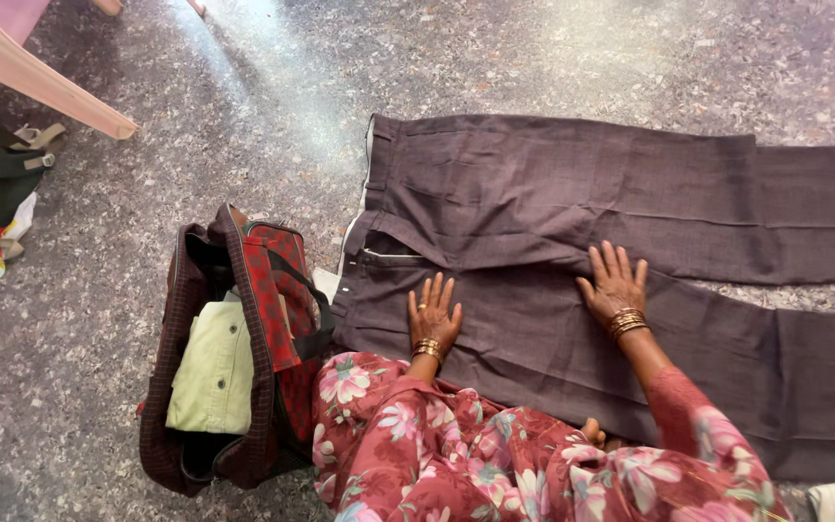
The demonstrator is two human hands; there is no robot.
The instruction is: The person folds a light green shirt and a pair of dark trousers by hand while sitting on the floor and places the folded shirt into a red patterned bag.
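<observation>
A pair of dark brown trousers (572, 222) lies spread flat on the speckled stone floor (128, 251), waistband toward the left, both legs running off to the right edge of the view. The cloth is a fine woven fabric with a faint check, matte, creased in long soft folds across the seat and thighs. A pale lining shows along the waistband edge, and a slit pocket opening sits just below it. The two legs part slightly, leaving a narrow wedge of floor between them at the right.

The left hand (434, 317) rests palm down on the near leg just below the pocket, fingers spread and flat, its grip wide and holding nothing. The right hand (615, 285) presses flat further along the same leg, near the seam between the legs, fingers also splayed wide and empty. Both wrists carry gold bangles (627, 321), and the sleeves are red with a pink floral print.

Just left of the waistband stands an open bag (244, 290) of red and dark checked fabric, with a folded pale green garment (215, 372) inside. A pink plastic chair leg (41, 82) slants across the upper left corner.
</observation>
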